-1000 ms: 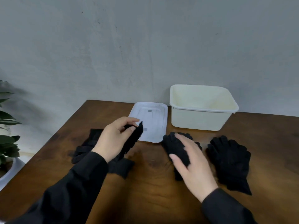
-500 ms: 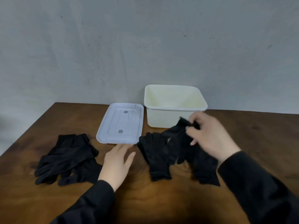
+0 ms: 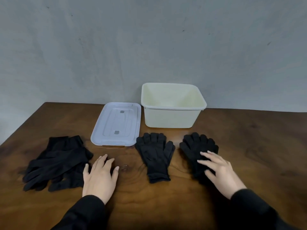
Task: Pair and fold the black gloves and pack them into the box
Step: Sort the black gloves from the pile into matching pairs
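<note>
Black sleeves reach in from the bottom edge of the frame, each ending in a bare hand. Lower right of centre, the right hand (image 3: 219,170) lies flat with its fingers spread and straight, resting on the lower part of the right glove stack (image 3: 197,148), gripping nothing. Lower left of centre, the left hand (image 3: 99,176) is also open, palm down on the brown wooden surface (image 3: 249,146), fingers loosely spread; its outer edge lies against or just beside the loose glove pile (image 3: 56,161), and whether it touches the fabric cannot be told. That pile sits at the left of the frame, several black gloves overlapping at angles, fingers pointing toward the lower left. Between the two hands, at centre, the middle glove pair (image 3: 155,155) lies flat with its fingers pointing toward the top of the frame and its cuff toward the bottom, apart from both hands. Above the middle pair and slightly to the right stands the cream box (image 3: 169,117), open at the top, with nothing visible inside. Just left of the box, the pale lid (image 3: 116,125) lies flat on the surface, its near edge close to the middle pair. Behind everything, a grey wall (image 3: 149,47) fills the upper half of the frame.
</note>
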